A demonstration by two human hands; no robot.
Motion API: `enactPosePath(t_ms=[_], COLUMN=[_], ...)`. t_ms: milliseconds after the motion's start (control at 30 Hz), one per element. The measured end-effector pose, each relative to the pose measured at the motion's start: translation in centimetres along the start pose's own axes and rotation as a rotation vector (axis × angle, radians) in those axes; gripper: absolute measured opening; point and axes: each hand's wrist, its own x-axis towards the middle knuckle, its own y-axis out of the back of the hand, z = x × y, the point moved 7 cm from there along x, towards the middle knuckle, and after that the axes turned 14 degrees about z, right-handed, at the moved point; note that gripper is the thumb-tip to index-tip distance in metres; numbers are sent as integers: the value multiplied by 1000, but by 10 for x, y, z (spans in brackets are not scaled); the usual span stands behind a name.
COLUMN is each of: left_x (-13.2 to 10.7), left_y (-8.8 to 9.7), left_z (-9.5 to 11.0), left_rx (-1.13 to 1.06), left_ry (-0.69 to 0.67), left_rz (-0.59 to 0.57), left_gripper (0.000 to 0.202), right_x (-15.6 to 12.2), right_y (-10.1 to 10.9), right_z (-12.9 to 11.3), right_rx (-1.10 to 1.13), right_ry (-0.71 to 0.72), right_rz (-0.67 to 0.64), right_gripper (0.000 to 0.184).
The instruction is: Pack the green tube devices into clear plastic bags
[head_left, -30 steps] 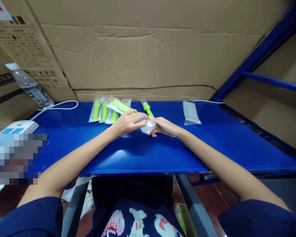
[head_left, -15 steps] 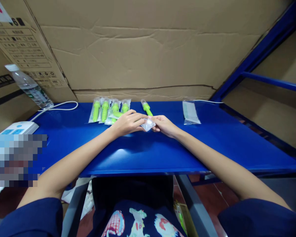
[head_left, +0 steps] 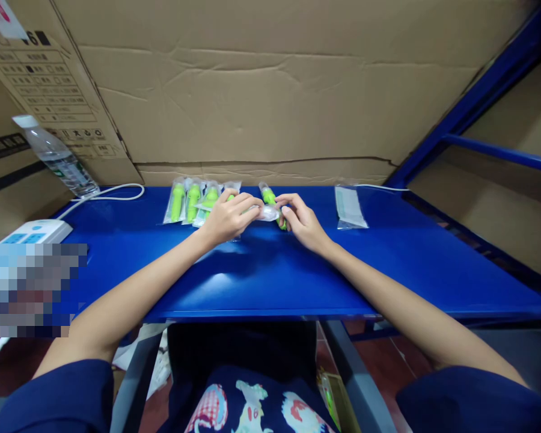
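My left hand (head_left: 229, 216) is closed on a clear plastic bag (head_left: 269, 212), held just above the blue table; its crumpled end sticks out to the right, and my fingers hide most of the rest. My right hand (head_left: 304, 224) is at that end, its thumb and index finger curved and apart; whether the fingertips touch the plastic is hard to make out. Behind and below them lies an unbagged bright green tool (head_left: 267, 194) with a clear cap, partly covered by the bag and fingers. Several green tools in clear bags (head_left: 193, 201) lie in a row beyond my left hand.
A flat clear packet (head_left: 350, 206) lies on the blue table (head_left: 270, 276) at right. At left stand a tilted water bottle (head_left: 58, 159) and a white power strip (head_left: 40, 231) with a cable. Cardboard (head_left: 270, 102) walls the back; a blue frame bar (head_left: 469, 96) rises at right.
The bag has been raised and turned, so its end now points right. My right hand has moved up slightly, and its fingers have spread from their pinch on the bag.
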Motion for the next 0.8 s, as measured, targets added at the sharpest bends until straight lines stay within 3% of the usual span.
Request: enactPosePath(t_ms=[133,267,400,600,800], left_x=[1,1,-1,0,1], left_y=[3,3,-1,-2,-4], left_z=[-6,-1,4,6,5], left_rx=[-24,-21,-44,-134,-85], left_ry=[42,-1,-3,26,46], left_rz=[-7,19,18,11,-31], left_gripper=[23,24,26,20,34], right_x=[-4,-10,-10,-8,-10], right_y=[-2,-9,-11,-12,-17], right_z=[-24,-25,-16,-11,-12], right_rx=[-185,-253,-273,-240,-195], right_ry=[358,462,445,241,109], right_rz=[-58,-97,-96,-145,-182], right_gripper=[29,30,16,23,17])
